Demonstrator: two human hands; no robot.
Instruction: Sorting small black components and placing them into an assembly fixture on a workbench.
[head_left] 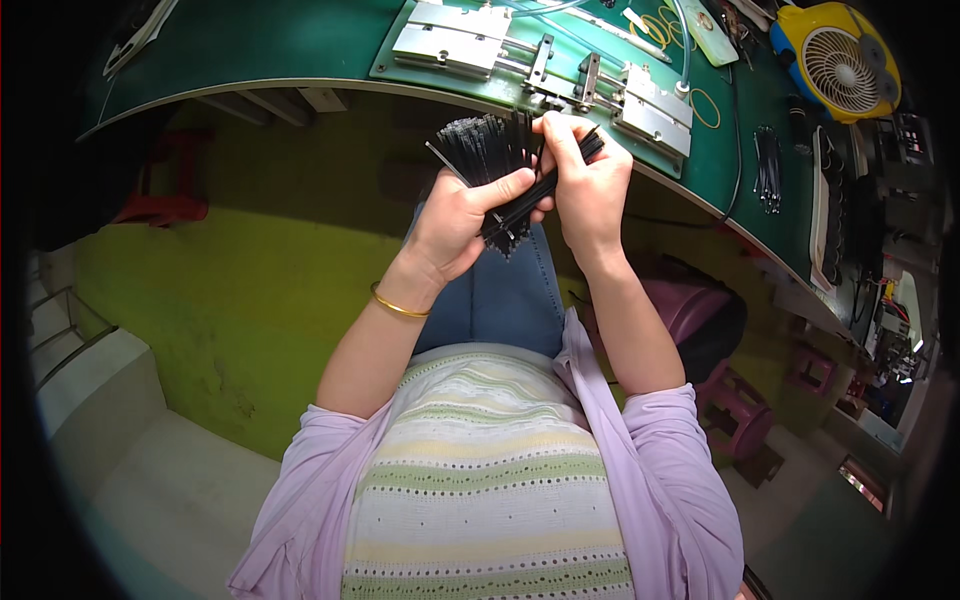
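A thick bundle of thin black wire-like strips with pale tips point(485, 145) is gripped in my left hand point(450, 222), its thumb lying across the front. The strips fan out at the top, and their lower ends poke out beneath the fingers. Close beside it, my right hand point(592, 195) has its fingers closed round a smaller bunch of the same black strips point(592, 146), tilted up to the right. The two hands nearly touch, above my lap at the bench's front edge. Some fingertips of both hands are hidden behind the strips.
Just beyond my hands, a metal fixture with two silver blocks point(450, 38) and facing clamps stands on the green bench point(300, 40). To the right are a yellow-and-blue fan point(838, 62) and a loose pile of black strips point(768, 170). Stools point(735, 405) stand below.
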